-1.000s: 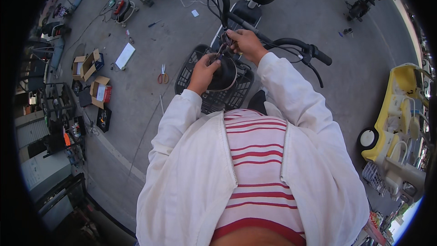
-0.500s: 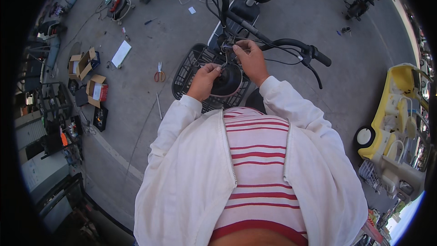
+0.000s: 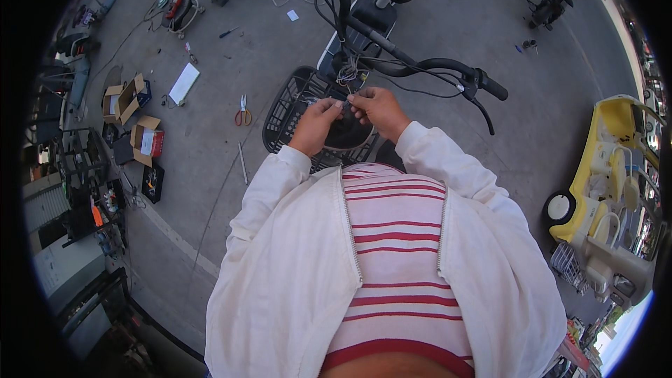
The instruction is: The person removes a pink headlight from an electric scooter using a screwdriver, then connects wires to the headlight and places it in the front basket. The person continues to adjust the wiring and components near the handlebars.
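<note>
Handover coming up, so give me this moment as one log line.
left hand, right hand: pinching thin wires, close together | below: black basket | floor, left: scissors

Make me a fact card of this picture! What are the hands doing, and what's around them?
Left hand: seems to pinch thin wires
Right hand: pinching too, fingertips close to the left's
Under hands: round black part, in or above the black basket
Beyond hands: handlebar
Ground, left: scissors, open cardboard boxes
Far right: yellow vehicle
</note>
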The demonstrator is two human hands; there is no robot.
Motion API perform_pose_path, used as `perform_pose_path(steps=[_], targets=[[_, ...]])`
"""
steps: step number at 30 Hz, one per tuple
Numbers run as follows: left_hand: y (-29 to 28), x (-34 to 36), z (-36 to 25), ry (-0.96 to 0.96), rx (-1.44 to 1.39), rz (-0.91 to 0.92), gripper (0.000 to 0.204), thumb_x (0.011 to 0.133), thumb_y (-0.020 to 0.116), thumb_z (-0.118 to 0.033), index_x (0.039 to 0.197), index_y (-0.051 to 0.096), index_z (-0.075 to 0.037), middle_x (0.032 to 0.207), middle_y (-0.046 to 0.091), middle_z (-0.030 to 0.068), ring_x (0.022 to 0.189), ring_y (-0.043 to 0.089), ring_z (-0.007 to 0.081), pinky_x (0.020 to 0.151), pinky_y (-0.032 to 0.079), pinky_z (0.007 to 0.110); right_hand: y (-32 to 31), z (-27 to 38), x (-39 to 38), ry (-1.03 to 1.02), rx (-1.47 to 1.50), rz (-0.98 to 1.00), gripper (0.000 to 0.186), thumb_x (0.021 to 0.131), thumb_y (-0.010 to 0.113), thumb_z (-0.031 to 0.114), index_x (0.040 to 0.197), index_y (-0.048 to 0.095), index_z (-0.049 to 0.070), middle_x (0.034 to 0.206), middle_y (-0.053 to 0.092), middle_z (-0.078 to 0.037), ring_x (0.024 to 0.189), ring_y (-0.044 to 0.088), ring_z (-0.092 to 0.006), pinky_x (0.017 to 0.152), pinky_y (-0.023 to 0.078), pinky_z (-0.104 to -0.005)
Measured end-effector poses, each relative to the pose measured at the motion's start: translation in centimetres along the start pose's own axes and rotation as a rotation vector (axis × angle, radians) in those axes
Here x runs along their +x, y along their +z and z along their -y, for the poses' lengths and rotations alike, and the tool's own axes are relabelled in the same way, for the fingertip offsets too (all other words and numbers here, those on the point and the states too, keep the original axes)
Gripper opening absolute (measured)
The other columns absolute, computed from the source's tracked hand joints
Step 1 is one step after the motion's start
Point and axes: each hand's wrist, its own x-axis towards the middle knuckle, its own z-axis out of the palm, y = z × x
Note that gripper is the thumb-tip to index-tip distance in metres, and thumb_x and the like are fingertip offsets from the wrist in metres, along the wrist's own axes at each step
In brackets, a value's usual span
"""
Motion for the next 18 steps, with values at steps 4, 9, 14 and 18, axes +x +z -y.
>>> perform_pose_path(steps=[4, 9, 14, 18], targets=[[-0.2, 0.9, 0.5, -0.075, -0.117, 0.068, 0.019, 0.095, 0.056, -0.02, 0.1, 0.061, -0.003, 0.088, 0.059, 0.0008, 0.078, 0.05, 0.0078, 0.072, 0.042, 0.021, 0.2, -1.0, 0.2, -0.052, 0.01, -0.016, 0.017, 0.088, 0.066, 0.017, 0.088, 0.062, 0.0, 0.071, 0.06, -0.002, 0.059, 0.054, -0.0084, 0.054, 0.044, -0.0216], [0.0, 0.8, 0.4, -0.053, -0.013, 0.06, 0.02, 0.095, 0.057, -0.022, 0.101, 0.061, -0.003, 0.088, 0.059, -0.0002, 0.077, 0.049, 0.0072, 0.07, 0.041, 0.021, 0.2, -1.3, 0.0, -0.093, 0.014, -0.039, 0.017, 0.088, 0.066, 0.018, 0.085, 0.062, 0.002, 0.071, 0.06, -0.001, 0.059, 0.053, -0.0081, 0.055, 0.044, -0.0211], [0.4, 0.2, -0.3, -0.04, 0.046, 0.052, 0.018, 0.095, 0.056, -0.02, 0.101, 0.061, -0.004, 0.088, 0.059, 0.0, 0.078, 0.049, 0.0075, 0.071, 0.041, 0.021, -0.1, -1.0, -0.3, -0.055, 0.02, -0.008, 0.02, 0.087, 0.067, 0.021, 0.085, 0.062, 0.002, 0.072, 0.059, -0.001, 0.061, 0.054, -0.0085, 0.055, 0.044, -0.0213], [0.2, 0.1, 0.2, -0.044, -0.106, 0.068, 0.016, 0.095, 0.055, -0.018, 0.101, 0.062, -0.004, 0.091, 0.059, 0.0011, 0.083, 0.05, 0.0095, 0.077, 0.042, 0.023, 0.3, -0.3, -0.7, -0.012, 0.011, 0.024, 0.023, 0.087, 0.068, 0.024, 0.085, 0.062, 0.002, 0.073, 0.058, -0.001, 0.063, 0.053, -0.0084, 0.056, 0.043, -0.0211]])
